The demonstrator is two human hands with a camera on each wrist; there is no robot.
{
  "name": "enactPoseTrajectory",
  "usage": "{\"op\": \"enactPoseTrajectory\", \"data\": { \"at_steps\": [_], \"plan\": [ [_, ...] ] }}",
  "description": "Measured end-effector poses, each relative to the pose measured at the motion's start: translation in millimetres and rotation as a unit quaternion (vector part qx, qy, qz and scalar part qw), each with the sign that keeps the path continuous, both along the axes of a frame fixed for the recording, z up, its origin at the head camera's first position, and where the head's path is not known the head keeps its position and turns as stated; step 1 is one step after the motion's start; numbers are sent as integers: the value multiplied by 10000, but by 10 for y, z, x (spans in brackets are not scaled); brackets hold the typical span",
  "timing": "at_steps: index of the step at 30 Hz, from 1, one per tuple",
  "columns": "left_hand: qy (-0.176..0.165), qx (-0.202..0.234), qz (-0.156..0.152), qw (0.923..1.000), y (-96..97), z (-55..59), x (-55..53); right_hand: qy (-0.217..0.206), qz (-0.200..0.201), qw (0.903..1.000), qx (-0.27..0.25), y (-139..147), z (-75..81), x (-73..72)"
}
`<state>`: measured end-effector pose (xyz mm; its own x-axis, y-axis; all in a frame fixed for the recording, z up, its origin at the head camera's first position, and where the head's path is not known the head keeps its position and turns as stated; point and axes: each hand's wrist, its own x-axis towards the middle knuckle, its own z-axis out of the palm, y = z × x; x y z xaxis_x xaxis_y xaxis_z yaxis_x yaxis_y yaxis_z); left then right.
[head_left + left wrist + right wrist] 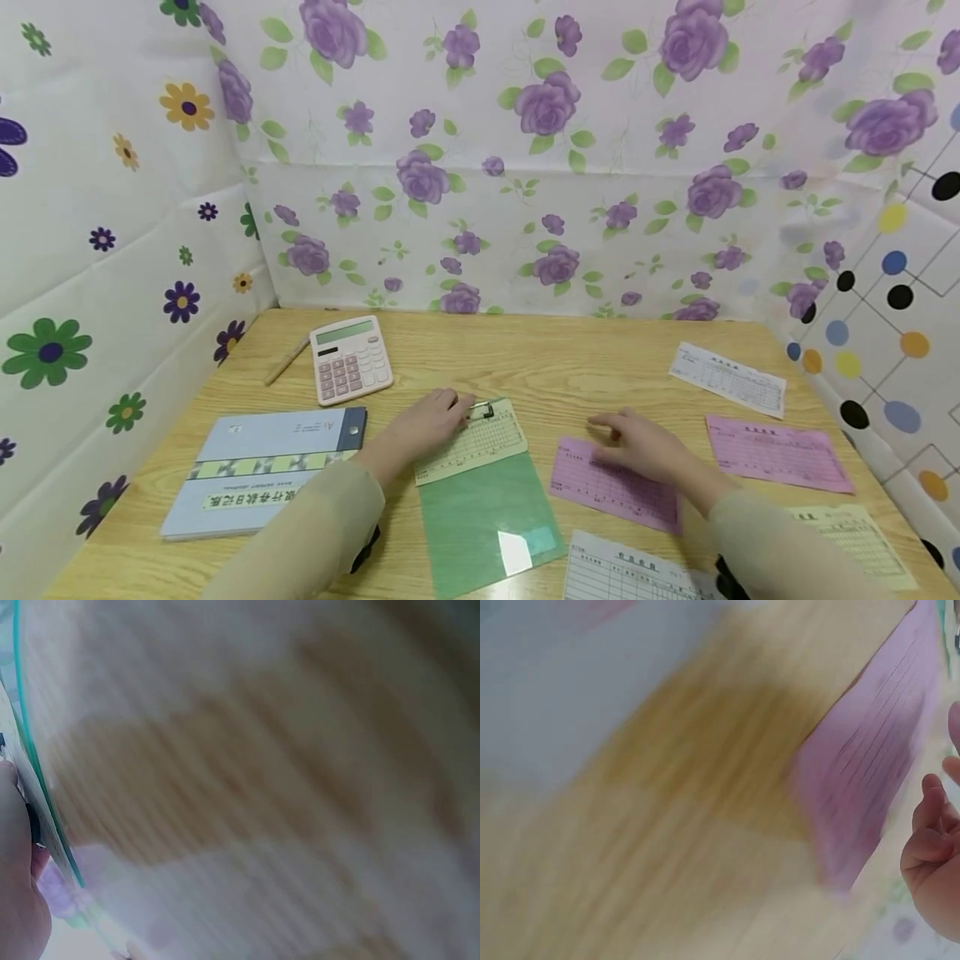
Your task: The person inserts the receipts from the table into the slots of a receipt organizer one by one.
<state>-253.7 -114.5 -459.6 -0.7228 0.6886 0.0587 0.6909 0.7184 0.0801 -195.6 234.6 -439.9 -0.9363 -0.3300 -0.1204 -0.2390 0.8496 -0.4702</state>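
In the head view a wooden table (525,342) carries everything, and a green clipboard (487,508) lies near its middle, the clip (481,410) towards the table's far edge; a pale yellow slip (480,442) covers the upper part of the board. The left hand (422,425) is at that clip with curled fingers, while the right hand (643,448) is over a pink slip (618,492) just to the right of the board, fingers loosely bent and apparently holding nothing. A white slip (630,567) lies nearer the wearer; another white slip (727,379), a second pink slip (776,454) and a second yellow slip (855,542) run along the table's right edge, with a calculator (348,362) near the far left corner and a blue book (225,467) by the left edge. The left wrist view shows the hand pinching the clip at the board's end; much else is blurred. In the right wrist view the fingers are beside the pink slip, and contact cannot be told. The step in hand seems to be steadying the clip while reaching for the pink slip; the next move would call for getting a fingertip under its thin edge without creasing it.
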Motion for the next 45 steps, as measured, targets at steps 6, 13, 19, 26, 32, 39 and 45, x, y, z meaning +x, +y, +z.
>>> {"op": "enactPoseTrajectory", "data": {
  "at_steps": [6,13,19,26,32,39,45],
  "plan": [
    [26,113,-90,9999,-6,-23,12,-23,79,10000,14,407,-51,170],
    [-38,259,-22,9997,-17,-16,26,-146,102,9998,-113,712,-58,339],
    [169,533,-166,9983,-43,-52,7,-181,95,9998,-12,849,-106,433],
    [-39,650,21,9979,-62,-63,3,-196,-3,9996,186,863,-192,469],
    [-282,761,170,9966,-66,-55,5,-79,-40,9998,182,847,-139,456],
    [-401,928,220,9946,-52,-46,8,352,45,9991,240,881,-101,435],
    [-525,995,303,9932,-78,-59,23,263,-44,9986,465,824,-158,458]
  ]
}}
